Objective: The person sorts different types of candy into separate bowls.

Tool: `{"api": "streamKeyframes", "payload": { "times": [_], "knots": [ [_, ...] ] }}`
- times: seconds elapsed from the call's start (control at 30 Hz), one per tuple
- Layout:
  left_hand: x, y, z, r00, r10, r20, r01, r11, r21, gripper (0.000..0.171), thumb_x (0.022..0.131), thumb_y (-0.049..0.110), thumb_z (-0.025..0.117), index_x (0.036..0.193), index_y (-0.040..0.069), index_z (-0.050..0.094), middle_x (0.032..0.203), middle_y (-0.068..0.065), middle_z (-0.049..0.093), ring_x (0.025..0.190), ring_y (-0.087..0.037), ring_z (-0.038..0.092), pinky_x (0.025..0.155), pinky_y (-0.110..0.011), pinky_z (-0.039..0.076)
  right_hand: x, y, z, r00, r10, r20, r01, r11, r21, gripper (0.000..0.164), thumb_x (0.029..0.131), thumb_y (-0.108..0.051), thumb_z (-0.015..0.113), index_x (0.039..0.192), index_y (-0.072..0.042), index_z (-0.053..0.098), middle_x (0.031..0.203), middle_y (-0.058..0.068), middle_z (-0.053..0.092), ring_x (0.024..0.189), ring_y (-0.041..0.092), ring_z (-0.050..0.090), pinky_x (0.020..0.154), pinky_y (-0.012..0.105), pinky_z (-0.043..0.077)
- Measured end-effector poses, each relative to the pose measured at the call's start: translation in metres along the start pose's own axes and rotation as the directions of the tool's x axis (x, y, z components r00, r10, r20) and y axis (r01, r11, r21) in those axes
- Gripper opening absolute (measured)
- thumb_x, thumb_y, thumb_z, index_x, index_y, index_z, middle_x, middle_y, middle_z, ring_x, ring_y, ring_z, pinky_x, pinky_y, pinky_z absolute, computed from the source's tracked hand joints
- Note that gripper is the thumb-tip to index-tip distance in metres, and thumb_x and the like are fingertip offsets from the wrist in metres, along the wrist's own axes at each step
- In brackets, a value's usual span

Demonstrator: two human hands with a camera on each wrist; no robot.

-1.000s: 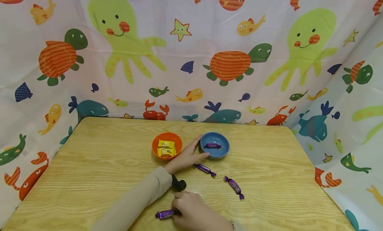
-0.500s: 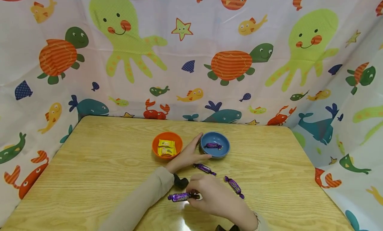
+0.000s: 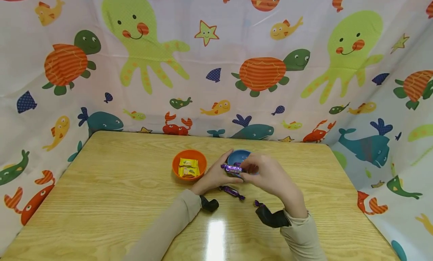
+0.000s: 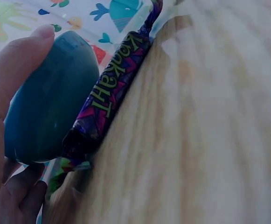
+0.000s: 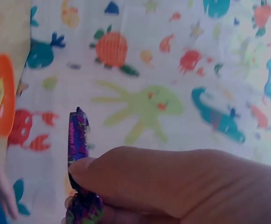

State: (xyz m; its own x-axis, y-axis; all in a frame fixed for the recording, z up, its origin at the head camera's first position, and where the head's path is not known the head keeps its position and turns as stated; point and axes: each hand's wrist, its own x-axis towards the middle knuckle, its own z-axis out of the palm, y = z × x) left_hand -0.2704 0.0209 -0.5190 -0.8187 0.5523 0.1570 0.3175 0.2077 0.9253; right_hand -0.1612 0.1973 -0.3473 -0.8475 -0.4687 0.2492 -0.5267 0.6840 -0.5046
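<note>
My left hand (image 3: 214, 174) holds the small blue bowl (image 3: 238, 154) by its left side, thumb and fingers spread along its wall. Just above that bowl, my right hand (image 3: 270, 174) pinches a purple-wrapped candy (image 3: 232, 169) by one twisted end; the right wrist view shows the thumb on the candy's wrapper (image 5: 74, 140). Another purple candy (image 3: 238, 164) lies inside the bowl, mostly hidden by the right hand. On the table near the bowl lies a purple candy (image 3: 232, 192), its lettering readable in the left wrist view. One more candy (image 3: 258, 203) shows only an end beside the right wrist.
An orange bowl (image 3: 175, 167) with yellow-wrapped candies (image 3: 188, 168) stands left of the left hand. The wooden table (image 3: 128, 178) ends at a sea-animal curtain (image 3: 152, 103) behind and at the sides. Black wrist cameras (image 3: 270, 218) sit on both wrists.
My right hand has picked up a purple candy from the table's front and carried it forward and right, over the blue bowl. My left hand has stayed at the bowl.
</note>
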Motion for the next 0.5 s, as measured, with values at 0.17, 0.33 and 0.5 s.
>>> {"api": "streamKeyframes", "payload": {
  "times": [0.17, 0.33, 0.5],
  "knots": [
    [0.001, 0.001, 0.003, 0.999, -0.024, -0.041, 0.025, 0.999, 0.023, 0.109, 0.075, 0.049, 0.085, 0.16, 0.024, 0.021, 0.16, 0.003, 0.028, 0.144, -0.023, 0.032, 0.115, -0.051, 0.029, 0.011, 0.044, 0.002, 0.997, 0.078, -0.011, -0.077, 0.996, 0.032, 0.007, 0.085, -0.003, 0.075, 0.092, -0.001, 0.075, 0.081, 0.001, 0.067, 0.072, 0.012, 0.061, 0.069, 0.033, 0.055],
    [0.002, -0.001, 0.003, 0.998, -0.014, -0.059, 0.014, 1.0, 0.016, 0.102, 0.079, 0.04, 0.085, 0.159, 0.02, 0.025, 0.158, 0.001, 0.032, 0.142, -0.021, 0.036, 0.114, -0.047, 0.032, 0.018, 0.079, 0.017, 0.993, 0.115, -0.024, -0.116, 0.992, -0.043, 0.009, 0.084, -0.004, 0.076, 0.092, 0.0, 0.075, 0.082, 0.004, 0.068, 0.072, 0.015, 0.062, 0.068, 0.035, 0.056],
    [0.002, -0.001, 0.003, 0.998, -0.001, -0.055, 0.002, 1.0, 0.024, 0.102, 0.08, 0.043, 0.083, 0.159, 0.018, 0.025, 0.158, 0.0, 0.033, 0.141, -0.02, 0.038, 0.114, -0.045, 0.033, 0.024, 0.098, 0.036, 0.993, 0.117, -0.007, -0.116, 0.982, -0.151, 0.009, 0.083, -0.004, 0.077, 0.091, 0.0, 0.076, 0.082, 0.006, 0.065, 0.071, 0.015, 0.059, 0.063, 0.031, 0.053]
  ]
}}
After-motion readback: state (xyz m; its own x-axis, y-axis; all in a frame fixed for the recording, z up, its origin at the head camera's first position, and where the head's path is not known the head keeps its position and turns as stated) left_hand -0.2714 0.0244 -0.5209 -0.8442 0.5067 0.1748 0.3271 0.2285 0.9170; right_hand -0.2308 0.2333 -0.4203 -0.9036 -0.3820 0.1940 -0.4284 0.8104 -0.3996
